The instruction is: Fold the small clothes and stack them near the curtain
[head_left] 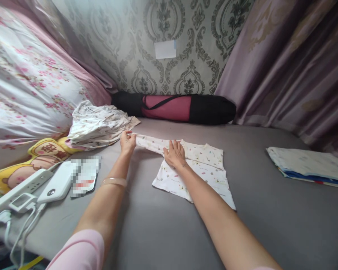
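A small white printed shirt [208,176] lies spread on the grey sheet, its right side folded in. My left hand [127,141] is closed on the end of the shirt's left sleeve and draws it out to the side, slightly raised from the sheet. Flat on the shirt near the base of that sleeve rests my right hand [175,153], fingers stretched out. A crumpled heap of similar printed clothes [98,122] lies just beyond my left hand.
A long black and pink bag [169,108] lies along the wall. At left are a yellow cushion [47,152], a power strip [30,185], a white power bank [60,180] with cables and a blurred flat item [87,174]. Folded cloths [307,165] lie at right.
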The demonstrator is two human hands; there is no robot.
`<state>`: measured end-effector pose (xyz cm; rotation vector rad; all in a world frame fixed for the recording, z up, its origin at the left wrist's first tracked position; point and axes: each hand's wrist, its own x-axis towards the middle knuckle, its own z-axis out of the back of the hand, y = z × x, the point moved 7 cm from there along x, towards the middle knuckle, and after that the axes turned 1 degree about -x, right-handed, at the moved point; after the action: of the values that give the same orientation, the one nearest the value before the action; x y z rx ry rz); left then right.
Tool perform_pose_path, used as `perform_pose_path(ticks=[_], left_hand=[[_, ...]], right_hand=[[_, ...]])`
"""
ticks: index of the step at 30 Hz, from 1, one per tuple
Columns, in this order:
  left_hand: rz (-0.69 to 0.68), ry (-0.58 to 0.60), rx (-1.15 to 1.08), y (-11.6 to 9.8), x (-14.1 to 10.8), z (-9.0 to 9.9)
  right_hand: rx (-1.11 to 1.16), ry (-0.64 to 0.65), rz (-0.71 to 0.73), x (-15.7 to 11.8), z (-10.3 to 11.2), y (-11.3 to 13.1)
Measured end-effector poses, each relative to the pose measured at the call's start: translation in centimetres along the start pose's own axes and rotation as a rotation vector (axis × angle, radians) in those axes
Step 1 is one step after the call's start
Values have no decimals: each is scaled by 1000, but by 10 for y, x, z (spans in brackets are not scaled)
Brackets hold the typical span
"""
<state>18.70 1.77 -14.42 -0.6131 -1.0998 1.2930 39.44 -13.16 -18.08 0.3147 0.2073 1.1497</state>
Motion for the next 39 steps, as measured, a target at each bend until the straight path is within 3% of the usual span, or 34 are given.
perform_pose_path(ticks=[5,12,18,22,26,29,34,39], left_hand=[[-20,32,-301,-28,-7,2],[-330,248,-461,-102,-29,-9],[-471,414,-337,-142,-63,-34],[-428,283,-73,-151,-70,-39],[-417,188,84,-160,-74,-43],[-448,205,127,-167,-82,-52],[-459,300,51,-176,-106,-75],[-459,346,-39,-183,-135,-105]], right_hand=[[-13,40,-11,2,-2,0],[-58,132,-33,5,2,1],[-75,159,-33,10,5,2],[-13,170,-3,13,13,0],[210,107,56,12,35,-12],[486,-7,-60,5,57,-41],[1162,136,-340,-23,62,-85],[1439,169,-485,-40,63,-111]])
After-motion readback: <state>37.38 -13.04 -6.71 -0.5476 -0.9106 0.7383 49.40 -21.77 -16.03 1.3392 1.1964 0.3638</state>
